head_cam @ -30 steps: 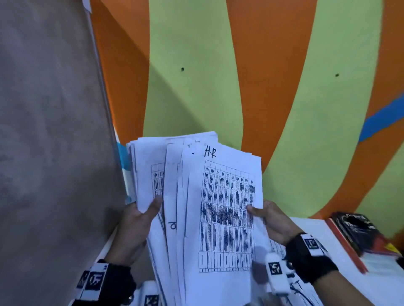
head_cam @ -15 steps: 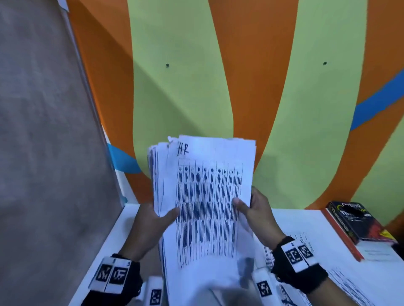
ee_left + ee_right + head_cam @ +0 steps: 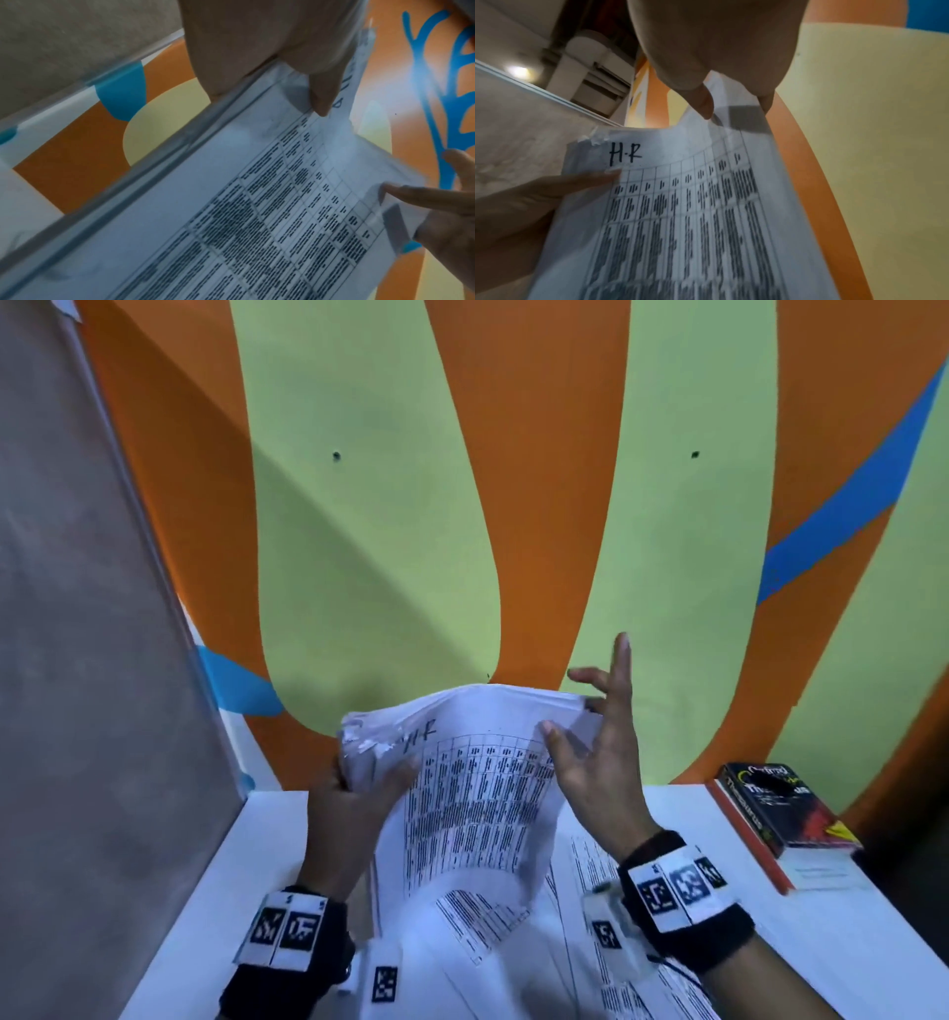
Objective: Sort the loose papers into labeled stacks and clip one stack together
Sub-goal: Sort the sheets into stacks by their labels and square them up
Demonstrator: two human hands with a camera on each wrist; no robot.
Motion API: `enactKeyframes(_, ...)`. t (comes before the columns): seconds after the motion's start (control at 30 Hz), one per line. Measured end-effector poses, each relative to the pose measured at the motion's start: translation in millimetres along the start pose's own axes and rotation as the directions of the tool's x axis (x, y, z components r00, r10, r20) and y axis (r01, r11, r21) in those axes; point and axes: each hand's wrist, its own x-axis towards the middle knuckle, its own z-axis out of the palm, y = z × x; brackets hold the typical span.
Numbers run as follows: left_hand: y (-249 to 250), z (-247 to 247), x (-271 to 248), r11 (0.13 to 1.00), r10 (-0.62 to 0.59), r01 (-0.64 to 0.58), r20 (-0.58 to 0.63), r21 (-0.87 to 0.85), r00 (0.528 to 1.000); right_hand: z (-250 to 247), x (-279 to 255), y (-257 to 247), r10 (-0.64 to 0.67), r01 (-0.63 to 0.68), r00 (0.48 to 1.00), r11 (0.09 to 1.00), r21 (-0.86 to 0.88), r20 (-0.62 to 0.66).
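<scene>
A stack of printed sheets with "H.R" handwritten on the top page is held up over the white table, bowed and leaning to the left. My left hand grips its left edge, thumb on the front near the label. My right hand pinches the top right corner between the thumb and a finger behind, with the other fingers spread upward. A grey patch sits at that corner; I cannot tell what it is. Seen close in the left wrist view, the stack has its edges roughly aligned.
More printed sheets lie flat on the table under and right of the stack. A dark book rests at the table's right side. A grey partition stands close on the left, and a painted wall rises behind.
The fanned sheets have been gathered into one stack, which has come lower and tilted. My right hand moved from the right edge up to the top right corner, fingers now spread.
</scene>
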Motion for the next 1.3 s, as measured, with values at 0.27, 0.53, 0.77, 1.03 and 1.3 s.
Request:
enactKeyframes(0.27,12,-3,12,0.999,0.031,-0.027,-0.098,0.039,0.995,0,18,13,0.133,-0.138,0.979,0.99,0.025,0.152)
enactKeyframes(0.53,24,-15,19,0.974,0.224,-0.219,-0.088,0.065,0.971,20,2,9,0.237,-0.246,0.968,0.96,0.134,0.085)
enactKeyframes(0.77,-20,-24,4,0.995,0.014,-0.022,0.083,0.102,0.996,31,-42,17,0.367,-0.406,0.891,0.907,0.108,0.269)
enactKeyframes(1.03,-13,-33,4,0.997,0.046,-0.049,0.053,0.06,0.998,32,-36,15,0.352,-0.389,0.903,0.913,0.121,0.245)
enactKeyframes(1.3,-56,-34,-20,0.926,-0.153,0.153,-0.029,0.346,0.988,23,-96,64,0.585,-0.394,0.605,0.809,-0.436,0.54)
